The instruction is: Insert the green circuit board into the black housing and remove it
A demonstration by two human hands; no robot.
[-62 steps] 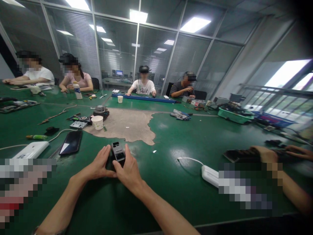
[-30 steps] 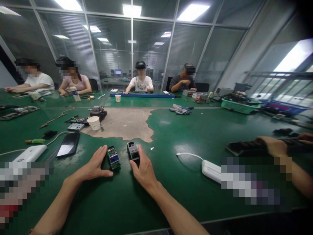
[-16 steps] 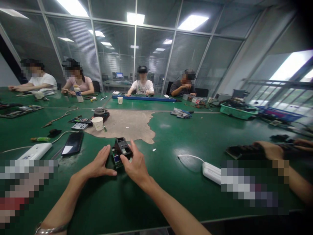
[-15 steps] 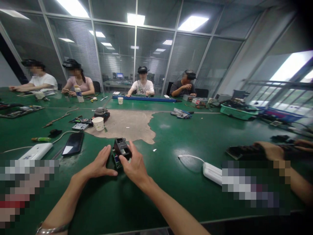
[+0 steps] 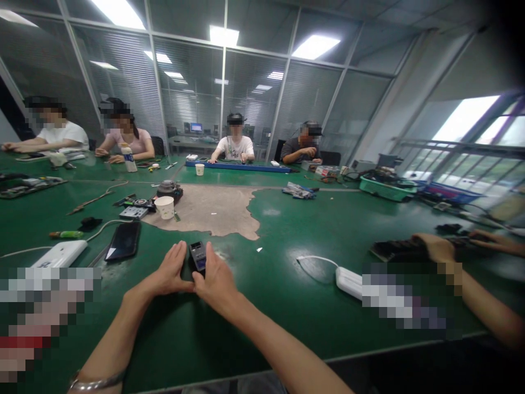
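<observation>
Upright on the green table point(image 5: 287, 306) in front of me is a small black plastic unit point(image 5: 197, 256) with slots in its top. My right hand point(image 5: 217, 276) grips it, fingers along its right side and thumb at its near edge. Just left of it, my left hand point(image 5: 170, 271) has its fingers stretched out and its thumb reaching toward my right thumb; I cannot tell whether it touches the unit. The unit's lower part is hidden behind my thumbs.
Left are a phone point(image 5: 123, 241), a white power bank point(image 5: 61, 254), a paper cup point(image 5: 164, 208) and electronic parts. To the right lie another white power bank point(image 5: 348, 282) and a black part point(image 5: 394, 249) under another person's hands. Several people sit across the table.
The black unit has turned more upright between my hands, and the green circuit board seen beneath it is now out of sight. My right hand has moved slightly left, closer to my left.
</observation>
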